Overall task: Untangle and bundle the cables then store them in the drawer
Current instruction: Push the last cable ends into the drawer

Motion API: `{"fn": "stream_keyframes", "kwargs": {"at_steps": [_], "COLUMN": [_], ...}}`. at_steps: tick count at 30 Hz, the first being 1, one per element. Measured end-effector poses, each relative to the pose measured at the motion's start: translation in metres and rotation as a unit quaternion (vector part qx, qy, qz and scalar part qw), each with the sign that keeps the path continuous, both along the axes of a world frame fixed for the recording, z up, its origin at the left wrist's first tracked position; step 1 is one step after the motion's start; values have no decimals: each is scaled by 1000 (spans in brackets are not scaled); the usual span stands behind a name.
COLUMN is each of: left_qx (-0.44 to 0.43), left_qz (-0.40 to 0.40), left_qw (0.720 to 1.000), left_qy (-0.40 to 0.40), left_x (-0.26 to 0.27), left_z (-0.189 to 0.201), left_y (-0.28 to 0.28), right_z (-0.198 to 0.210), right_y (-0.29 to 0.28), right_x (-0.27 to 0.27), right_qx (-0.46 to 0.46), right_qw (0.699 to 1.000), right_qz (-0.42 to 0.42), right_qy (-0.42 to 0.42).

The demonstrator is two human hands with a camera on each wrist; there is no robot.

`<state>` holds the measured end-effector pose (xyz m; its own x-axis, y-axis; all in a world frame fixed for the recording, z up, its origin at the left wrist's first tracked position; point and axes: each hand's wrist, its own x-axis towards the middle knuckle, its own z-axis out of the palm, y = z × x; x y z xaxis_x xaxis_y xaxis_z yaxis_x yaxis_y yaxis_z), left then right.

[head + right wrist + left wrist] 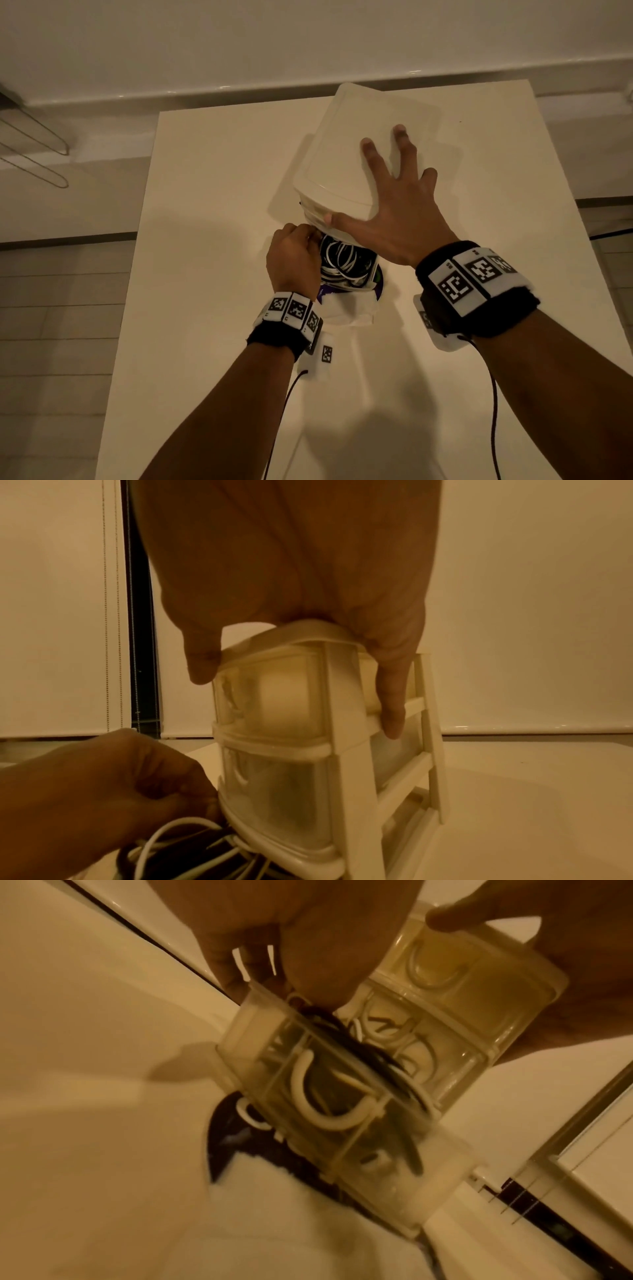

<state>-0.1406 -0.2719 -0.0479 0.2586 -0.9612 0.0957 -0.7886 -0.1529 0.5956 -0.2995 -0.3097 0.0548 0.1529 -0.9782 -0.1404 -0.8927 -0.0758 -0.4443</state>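
One drawer unit [346, 144], right hand [397, 219] spread flat on top; left hand [294, 257] pinching cables [342, 263] (count unclear)

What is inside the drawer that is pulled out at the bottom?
Coiled white and black cables fill the open drawer. The left hand reaches into them, hiding some. The drawer's back part sits inside the drawer unit, so it cannot be seen.

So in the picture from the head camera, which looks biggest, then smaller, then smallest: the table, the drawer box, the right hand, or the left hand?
1. The table, by far.
2. The drawer box.
3. The right hand, spread flat on the box top.
4. The left hand, curled at the open drawer's cables.
The curling makes the left hand look smaller, so that last gap is unsure.
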Motion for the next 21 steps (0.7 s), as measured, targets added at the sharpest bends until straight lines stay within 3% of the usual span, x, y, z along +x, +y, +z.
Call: {"fn": "stream_keyframes", "kwargs": {"at_steps": [4,8,12,14,17,21], "left_qx": [-42,-9,6,46,41,35], "left_qz": [-51,-131,-44,-16,-43,-207], "left_qw": [998,985,974,974,975,975], "left_qy": [-5,110,221,223,216,79], "left_x": [8,32,45,47,40,29], "left_z": [5,7,2,-3,1,16], "left_y": [11,39,31,32,39,48], "right_z": [0,2,3,4,5,4], "right_y": [-1,0,-1,0,-1,-2], "right_x": [-1,-1,-1,-2,-1,-7], "right_qx": [2,6,8,10,12,17], "right_qw": [1000,1000,1000,1000,1000,999], "right_qz": [2,10,17,17,19,41], "right_qy": [-2,-3,1,0,2,-3]}}
